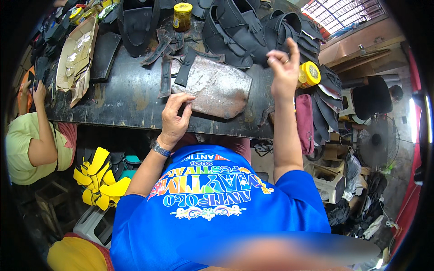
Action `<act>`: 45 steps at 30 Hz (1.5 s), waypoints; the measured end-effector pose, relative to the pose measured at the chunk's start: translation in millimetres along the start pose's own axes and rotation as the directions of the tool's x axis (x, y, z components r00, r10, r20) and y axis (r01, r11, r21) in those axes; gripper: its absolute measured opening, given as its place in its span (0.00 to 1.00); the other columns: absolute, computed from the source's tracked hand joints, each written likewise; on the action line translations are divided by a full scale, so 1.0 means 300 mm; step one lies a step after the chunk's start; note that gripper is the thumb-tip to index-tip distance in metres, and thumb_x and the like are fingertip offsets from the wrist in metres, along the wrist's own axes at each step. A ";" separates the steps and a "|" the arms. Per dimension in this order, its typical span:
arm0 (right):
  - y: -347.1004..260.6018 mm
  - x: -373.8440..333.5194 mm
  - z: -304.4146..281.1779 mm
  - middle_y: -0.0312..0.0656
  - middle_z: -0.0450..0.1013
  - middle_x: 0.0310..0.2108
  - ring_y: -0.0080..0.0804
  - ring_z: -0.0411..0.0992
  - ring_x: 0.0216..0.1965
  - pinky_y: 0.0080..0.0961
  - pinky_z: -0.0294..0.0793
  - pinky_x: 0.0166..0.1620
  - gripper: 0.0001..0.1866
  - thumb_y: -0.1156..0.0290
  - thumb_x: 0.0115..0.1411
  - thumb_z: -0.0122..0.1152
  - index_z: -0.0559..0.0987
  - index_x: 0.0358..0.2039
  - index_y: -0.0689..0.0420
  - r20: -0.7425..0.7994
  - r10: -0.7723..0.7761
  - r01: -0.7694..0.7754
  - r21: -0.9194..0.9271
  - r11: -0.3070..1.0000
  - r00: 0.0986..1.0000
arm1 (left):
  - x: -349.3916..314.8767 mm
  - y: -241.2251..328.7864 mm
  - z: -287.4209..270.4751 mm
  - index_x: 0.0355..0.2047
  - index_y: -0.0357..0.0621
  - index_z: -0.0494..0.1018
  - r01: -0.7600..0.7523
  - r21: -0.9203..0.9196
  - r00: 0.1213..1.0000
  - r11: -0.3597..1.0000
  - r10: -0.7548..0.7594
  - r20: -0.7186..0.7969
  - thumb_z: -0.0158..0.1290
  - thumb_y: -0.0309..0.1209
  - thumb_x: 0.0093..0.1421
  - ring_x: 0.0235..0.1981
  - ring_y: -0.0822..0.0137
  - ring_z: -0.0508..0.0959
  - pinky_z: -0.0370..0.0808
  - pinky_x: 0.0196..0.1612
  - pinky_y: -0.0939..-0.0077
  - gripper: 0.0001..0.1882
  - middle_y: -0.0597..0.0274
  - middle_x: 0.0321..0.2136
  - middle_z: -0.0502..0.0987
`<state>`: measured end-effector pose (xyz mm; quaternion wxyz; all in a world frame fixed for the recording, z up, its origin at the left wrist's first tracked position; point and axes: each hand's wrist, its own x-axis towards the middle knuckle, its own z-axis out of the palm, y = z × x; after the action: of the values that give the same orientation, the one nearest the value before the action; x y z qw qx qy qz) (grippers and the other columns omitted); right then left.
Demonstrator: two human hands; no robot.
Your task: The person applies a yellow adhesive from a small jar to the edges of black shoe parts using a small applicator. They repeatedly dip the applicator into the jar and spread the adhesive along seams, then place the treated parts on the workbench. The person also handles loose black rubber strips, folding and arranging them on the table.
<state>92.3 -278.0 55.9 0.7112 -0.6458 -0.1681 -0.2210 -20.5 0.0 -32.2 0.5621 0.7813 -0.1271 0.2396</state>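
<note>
My left hand (175,116), with a watch at its wrist, hovers by the near left edge of a worn metal-looking slab (217,86). Its fingers are bent and the thumb stands apart, with nothing visible between them. A narrow black strip (184,70) lies across the slab's left corner, just beyond those fingers; another dark strip (165,79) lies beside it. My right hand (285,67) is raised right of the slab, index finger stretched out and the others partly bent, holding nothing I can see. Beside its wrist is a yellow-lidded jar (309,74).
Curved black leather-like pieces (233,34) are heaped at the back of the dark table (131,108). Another yellow-lidded jar (182,17) stands there. A cardboard tray (77,58) lies left, near a co-worker's hand (39,92). A maroon pouch (304,124) hangs by the right edge.
</note>
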 end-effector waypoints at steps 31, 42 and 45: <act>0.168 -0.165 0.333 0.43 0.79 0.46 0.29 0.76 0.48 0.28 0.75 0.51 0.47 0.87 0.53 0.55 0.53 0.73 0.49 0.453 0.120 0.080 -0.397 0.914 0.883 | 0.042 -0.020 -0.107 0.45 0.42 0.78 -0.010 0.142 0.986 0.990 0.034 -0.165 0.58 0.21 0.58 0.45 0.61 0.78 0.73 0.49 0.71 0.13 0.58 0.42 0.79; 0.195 -0.168 0.486 0.51 0.77 0.43 0.49 0.76 0.45 0.42 0.75 0.49 0.50 0.74 0.50 0.68 0.53 0.72 0.50 0.454 0.163 0.138 -0.558 0.818 0.876 | 0.055 -0.092 -0.166 0.50 0.47 0.77 0.165 0.245 0.985 0.955 -0.147 -0.091 0.63 0.28 0.54 0.40 0.58 0.78 0.76 0.47 0.66 0.21 0.56 0.48 0.74; 0.194 -0.189 0.497 0.51 0.76 0.41 0.50 0.76 0.42 0.42 0.76 0.46 0.55 0.65 0.48 0.75 0.52 0.72 0.54 0.482 0.118 0.284 -0.677 0.679 0.868 | 0.048 -0.099 -0.162 0.48 0.44 0.78 0.165 0.191 0.986 0.968 -0.156 -0.062 0.63 0.26 0.55 0.37 0.64 0.79 0.78 0.42 0.71 0.18 0.56 0.46 0.74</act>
<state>82.0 -120.6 -6.7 0.3164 -0.8997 -0.2701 -0.1319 -5.5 56.5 -36.8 0.5030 0.8347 -0.0263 0.2226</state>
